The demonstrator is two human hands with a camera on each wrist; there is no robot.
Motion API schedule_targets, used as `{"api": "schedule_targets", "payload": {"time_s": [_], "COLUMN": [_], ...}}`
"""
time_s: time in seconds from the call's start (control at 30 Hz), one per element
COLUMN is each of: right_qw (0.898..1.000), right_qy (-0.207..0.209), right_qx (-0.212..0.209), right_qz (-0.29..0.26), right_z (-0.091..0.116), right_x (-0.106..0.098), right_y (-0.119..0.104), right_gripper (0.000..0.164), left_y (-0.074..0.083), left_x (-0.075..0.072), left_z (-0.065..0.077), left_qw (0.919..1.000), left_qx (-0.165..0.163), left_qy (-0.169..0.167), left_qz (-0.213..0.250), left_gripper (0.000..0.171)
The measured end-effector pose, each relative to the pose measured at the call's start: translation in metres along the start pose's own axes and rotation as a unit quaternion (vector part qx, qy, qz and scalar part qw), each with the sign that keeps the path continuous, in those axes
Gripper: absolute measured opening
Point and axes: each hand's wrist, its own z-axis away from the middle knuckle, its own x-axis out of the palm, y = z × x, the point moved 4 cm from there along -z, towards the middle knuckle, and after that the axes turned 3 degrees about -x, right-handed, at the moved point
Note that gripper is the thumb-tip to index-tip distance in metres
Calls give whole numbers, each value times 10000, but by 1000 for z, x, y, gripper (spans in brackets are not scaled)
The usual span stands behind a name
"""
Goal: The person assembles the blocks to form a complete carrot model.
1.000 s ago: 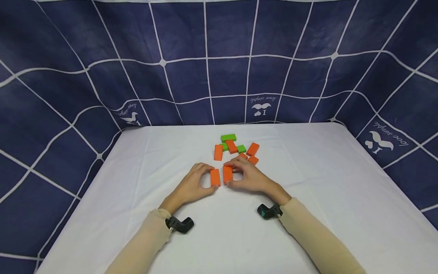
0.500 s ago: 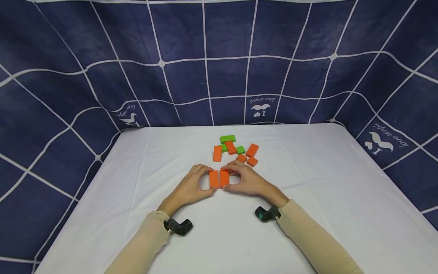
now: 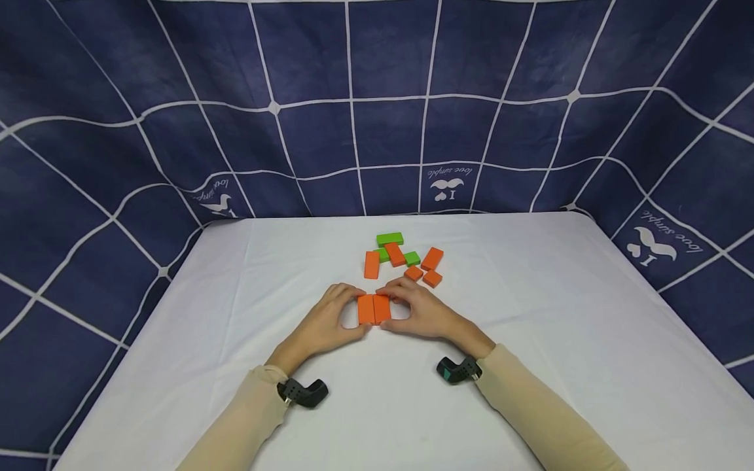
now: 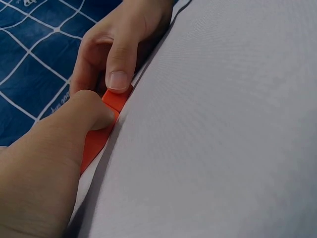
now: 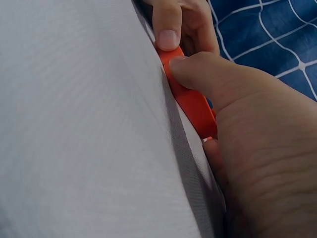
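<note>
Touching along their long sides, two rectangular orange blocks lie flat.

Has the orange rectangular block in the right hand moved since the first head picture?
Yes, the orange rectangular block moved left, judged against the farthest green rectangular block.

Smooth, matt orange blocks

White-covered bench; navy cloth with wavy white grid lines behind it and along both sides; upside-down moustache-and-heart print low at the back; bigger-looking print on the right; partly hidden moustache print at back left; white diamond at a line crossing
</note>
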Motion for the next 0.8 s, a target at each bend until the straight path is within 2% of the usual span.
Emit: {"api": "schedule_targets", "payload": {"time_s": [0.8], "right_qw": [10000], "right_qy": [-46], "right_qx": [-11], "right_qz": [50], "right_z": [1], "right_x": [-1], "right_y": [1], "right_gripper": [60], "left_y": [2], "left_x": [0], "left_z": [0], "left_qw": [9999], "left_qx": [-102], "left_qy": [-110], "left_qz": [-82], "left_gripper": [59]}}
